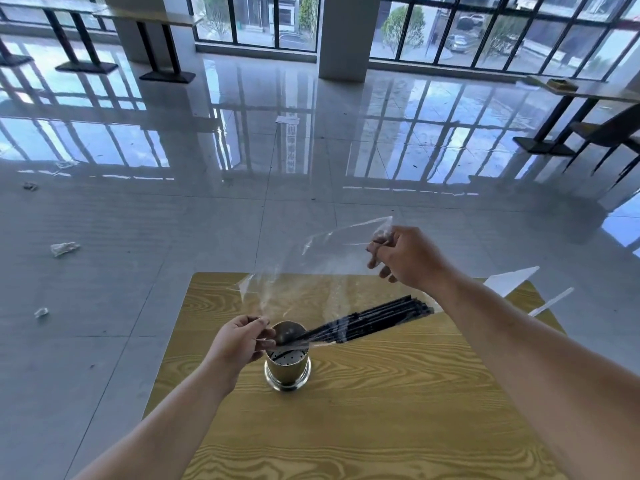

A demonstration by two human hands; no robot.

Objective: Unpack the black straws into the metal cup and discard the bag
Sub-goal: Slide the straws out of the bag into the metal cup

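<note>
A clear bag [311, 271] is pinched at its low end by the left hand [239, 341] over the cup [287, 368], and at its raised corner by the right hand [405, 258]. Straws [377, 318] are held inside, slanted toward the cup on the table [381, 410].

A bundle of black straws [377, 318] lies nearly level inside a clear plastic bag [311, 271], the near ends angled down over the open mouth of a metal cup [287, 367]. The bag, thin and glossy, is stretched taut above the straws, its upper corner raised to the right and its lower end pulled to the cup's rim. The straws stay packed side by side, their far ends fanned slightly at the right. The cup, shiny and cylindrical, stands upright, its inside bottom perforated with small holes.
</note>
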